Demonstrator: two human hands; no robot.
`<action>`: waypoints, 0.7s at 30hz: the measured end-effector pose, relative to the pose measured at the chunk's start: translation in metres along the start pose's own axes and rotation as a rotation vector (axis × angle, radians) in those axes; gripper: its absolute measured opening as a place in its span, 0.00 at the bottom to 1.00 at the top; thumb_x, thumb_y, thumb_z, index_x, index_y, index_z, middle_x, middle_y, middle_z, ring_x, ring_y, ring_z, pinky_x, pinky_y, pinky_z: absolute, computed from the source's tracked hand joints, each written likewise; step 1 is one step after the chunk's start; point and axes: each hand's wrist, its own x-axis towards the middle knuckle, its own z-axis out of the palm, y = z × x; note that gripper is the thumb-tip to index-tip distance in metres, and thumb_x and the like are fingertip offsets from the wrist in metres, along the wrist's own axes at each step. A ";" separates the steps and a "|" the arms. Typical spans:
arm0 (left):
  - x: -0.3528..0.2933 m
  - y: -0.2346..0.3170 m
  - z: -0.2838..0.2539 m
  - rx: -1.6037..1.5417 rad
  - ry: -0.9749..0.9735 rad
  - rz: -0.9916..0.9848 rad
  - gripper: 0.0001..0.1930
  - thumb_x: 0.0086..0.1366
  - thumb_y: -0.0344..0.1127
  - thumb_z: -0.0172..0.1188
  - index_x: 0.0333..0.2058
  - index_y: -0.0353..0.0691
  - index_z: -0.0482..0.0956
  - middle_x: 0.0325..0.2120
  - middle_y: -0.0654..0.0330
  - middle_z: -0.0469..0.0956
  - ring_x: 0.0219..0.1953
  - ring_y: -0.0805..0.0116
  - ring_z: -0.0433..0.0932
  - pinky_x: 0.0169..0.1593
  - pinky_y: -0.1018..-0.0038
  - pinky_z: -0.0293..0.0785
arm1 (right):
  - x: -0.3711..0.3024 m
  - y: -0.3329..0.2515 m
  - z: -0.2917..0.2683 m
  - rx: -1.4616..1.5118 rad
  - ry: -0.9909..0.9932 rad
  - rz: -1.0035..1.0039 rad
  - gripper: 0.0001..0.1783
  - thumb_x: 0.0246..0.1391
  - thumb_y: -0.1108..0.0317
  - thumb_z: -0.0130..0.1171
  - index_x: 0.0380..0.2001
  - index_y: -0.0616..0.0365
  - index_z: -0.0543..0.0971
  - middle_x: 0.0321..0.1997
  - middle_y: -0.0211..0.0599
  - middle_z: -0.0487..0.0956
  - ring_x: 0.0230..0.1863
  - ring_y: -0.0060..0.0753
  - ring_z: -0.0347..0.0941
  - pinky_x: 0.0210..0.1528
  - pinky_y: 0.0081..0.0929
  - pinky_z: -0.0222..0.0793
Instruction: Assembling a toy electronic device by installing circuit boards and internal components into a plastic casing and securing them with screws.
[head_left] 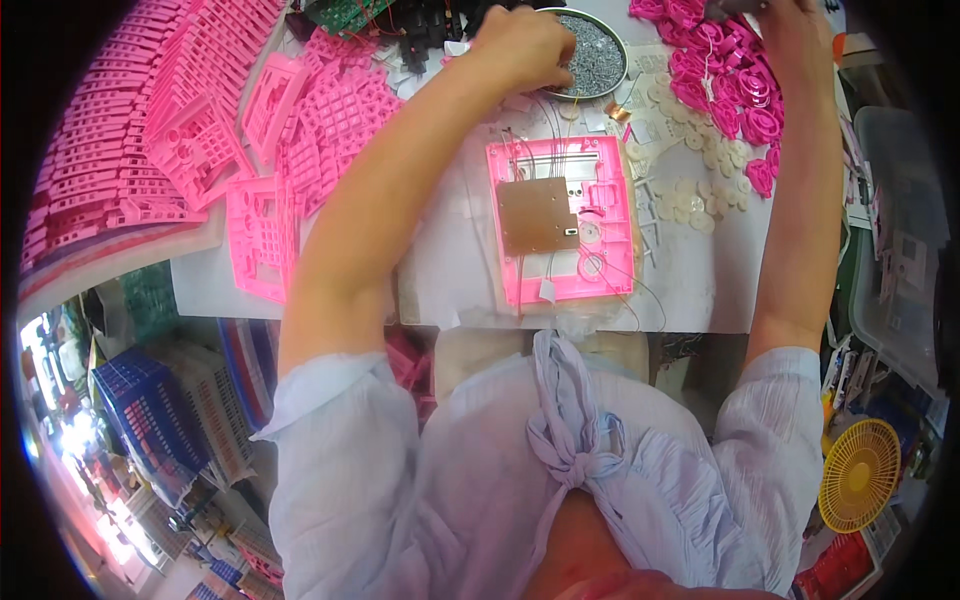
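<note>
My left hand [525,48] reaches to the far middle of the table, its fingers curled closed over the left side of a round dish [600,55] full of small grey metal pieces. What sits between the fingertips is hidden. At the top right edge my right hand [795,25] is closed by a dark object [735,7], which the picture cuts off. Between my arms lies a pink plastic housing [615,270] with its inside up. A brown circuit board [535,215] rests in it, and thin wires run from it over the housing's edges.
Pink panels [110,150] are stacked at the left, with pink keypad pieces [340,110] beside them. Magenta parts [725,75] and pale discs [695,200] lie at the right. Black parts and a green board [345,14] sit at the back. A clear bin [900,250] stands far right.
</note>
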 end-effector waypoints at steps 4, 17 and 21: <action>0.008 -0.004 0.022 -0.006 0.077 0.128 0.09 0.55 0.42 0.62 0.24 0.44 0.85 0.28 0.55 0.84 0.37 0.54 0.83 0.45 0.54 0.68 | -0.051 -0.015 0.037 -0.226 -0.017 -0.012 0.26 0.59 0.67 0.64 0.59 0.65 0.74 0.43 0.42 0.84 0.44 0.30 0.81 0.47 0.27 0.76; -0.044 0.014 -0.036 -0.633 0.264 -0.021 0.10 0.61 0.40 0.65 0.34 0.41 0.85 0.26 0.59 0.83 0.29 0.56 0.82 0.34 0.62 0.76 | -0.103 -0.036 0.048 0.078 -0.342 0.099 0.25 0.60 0.71 0.59 0.58 0.67 0.70 0.41 0.39 0.80 0.43 0.34 0.77 0.49 0.31 0.71; -0.150 0.073 -0.043 -0.417 0.270 0.199 0.07 0.59 0.35 0.70 0.36 0.46 0.84 0.33 0.64 0.84 0.32 0.67 0.80 0.41 0.67 0.64 | -0.154 -0.028 0.068 0.437 -0.338 0.037 0.27 0.62 0.67 0.56 0.63 0.61 0.67 0.28 0.30 0.74 0.31 0.27 0.71 0.37 0.30 0.69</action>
